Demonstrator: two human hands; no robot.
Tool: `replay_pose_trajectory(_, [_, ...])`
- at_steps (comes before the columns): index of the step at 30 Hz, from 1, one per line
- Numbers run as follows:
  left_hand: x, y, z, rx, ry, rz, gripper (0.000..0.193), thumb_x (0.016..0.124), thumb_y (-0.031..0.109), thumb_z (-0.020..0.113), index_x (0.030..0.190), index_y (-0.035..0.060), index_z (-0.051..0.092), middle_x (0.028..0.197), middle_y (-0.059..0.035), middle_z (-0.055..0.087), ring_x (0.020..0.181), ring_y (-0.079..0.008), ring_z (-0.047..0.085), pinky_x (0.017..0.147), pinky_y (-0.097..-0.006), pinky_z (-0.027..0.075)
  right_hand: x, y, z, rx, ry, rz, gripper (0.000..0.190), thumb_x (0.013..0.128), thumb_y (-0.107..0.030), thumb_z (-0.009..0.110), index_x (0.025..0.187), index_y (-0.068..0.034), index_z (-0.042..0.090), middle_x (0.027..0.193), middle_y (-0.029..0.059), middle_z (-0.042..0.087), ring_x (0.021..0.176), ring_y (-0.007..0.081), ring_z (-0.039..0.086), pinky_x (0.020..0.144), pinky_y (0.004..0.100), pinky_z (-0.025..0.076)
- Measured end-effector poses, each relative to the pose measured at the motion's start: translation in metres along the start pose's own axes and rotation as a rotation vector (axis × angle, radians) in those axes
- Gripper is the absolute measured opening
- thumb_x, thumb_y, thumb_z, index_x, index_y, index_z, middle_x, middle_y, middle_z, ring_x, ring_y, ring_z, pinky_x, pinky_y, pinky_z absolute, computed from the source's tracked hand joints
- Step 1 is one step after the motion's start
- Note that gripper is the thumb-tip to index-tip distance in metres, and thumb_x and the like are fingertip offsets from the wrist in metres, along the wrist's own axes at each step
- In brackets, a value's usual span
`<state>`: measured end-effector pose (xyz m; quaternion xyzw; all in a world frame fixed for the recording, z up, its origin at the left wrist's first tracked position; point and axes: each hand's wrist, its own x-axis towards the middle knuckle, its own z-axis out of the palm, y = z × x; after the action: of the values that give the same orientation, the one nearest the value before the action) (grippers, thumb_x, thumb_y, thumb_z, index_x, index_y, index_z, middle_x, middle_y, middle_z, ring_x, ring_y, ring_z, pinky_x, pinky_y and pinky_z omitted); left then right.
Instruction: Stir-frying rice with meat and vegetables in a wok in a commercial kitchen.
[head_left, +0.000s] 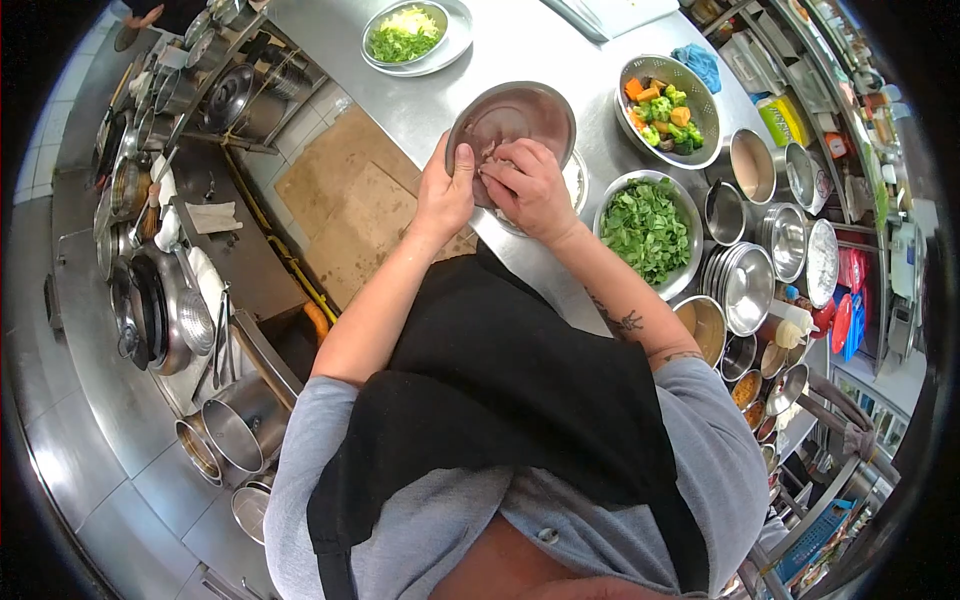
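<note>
My left hand (446, 191) grips a brown bowl (525, 101) by its near left side, thumb over the rim. The bowl tips towards me above the steel worktop (517, 262). Inside it, the bent fingers of my right hand (529, 187) pinch at small pinkish food pieces (487, 148), perhaps meat. My fingers hide part of them. Beneath the bowl, a round dish with white contents (576, 184) is mostly covered. Right of my right hand stands a steel bowl of green leaves (646, 229). Behind that, a colander (679, 71) holds broccoli and orange vegetable chunks.
An oval dish of shredded greens (405, 37) rests on a plate at the back left. A blue cloth (697, 66) lies by the colander. Stacked steel bowls (746, 289) and pots (752, 166) crowd the right. Cardboard (337, 187) covers the floor. Another person's hand (146, 16) shows top left.
</note>
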<state>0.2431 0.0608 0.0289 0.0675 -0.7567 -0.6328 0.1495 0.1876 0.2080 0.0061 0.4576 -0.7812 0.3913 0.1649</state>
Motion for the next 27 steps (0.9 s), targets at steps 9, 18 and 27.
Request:
replay_pose_trajectory(9, [0.018, 0.009, -0.006, 0.267, 0.046, 0.290, 0.037, 0.093, 0.010, 0.053, 0.130, 0.0071, 0.047, 0.116, -0.0192, 0.060, 0.106, -0.0302, 0.060, 0.090, -0.0343, 0.046, -0.025, -0.006, -0.004, -0.160, -0.104, 0.126, 0.018, 0.075, -0.011, 0.062, 0.093, -0.006, 0.064, 0.101, 0.0075, 0.056, 0.102, 0.0276, 0.051, 0.090, 0.0399, 0.042])
replay_pose_trajectory(18, [0.017, -0.007, 0.000, 0.254, 0.057, 0.271, 0.039, 0.092, 0.006, 0.051, 0.131, 0.0076, 0.046, 0.119, -0.0187, 0.058, 0.109, -0.0286, 0.059, 0.090, -0.0335, 0.047, -0.024, 0.001, -0.002, -0.179, -0.183, 0.096, 0.020, 0.075, -0.011, 0.062, 0.094, -0.006, 0.064, 0.103, 0.0083, 0.056, 0.104, 0.0279, 0.050, 0.093, 0.0411, 0.039])
replay_pose_trajectory(27, [0.008, 0.015, 0.011, 0.183, 0.001, 0.310, 0.045, 0.086, -0.002, 0.054, 0.130, 0.0064, 0.047, 0.115, -0.0178, 0.058, 0.109, -0.0301, 0.058, 0.090, -0.0335, 0.046, 0.032, 0.004, -0.015, 0.045, 0.209, 0.060, 0.019, 0.072, -0.001, 0.065, 0.091, -0.001, 0.063, 0.096, 0.0127, 0.058, 0.090, 0.0326, 0.055, 0.081, 0.0406, 0.046])
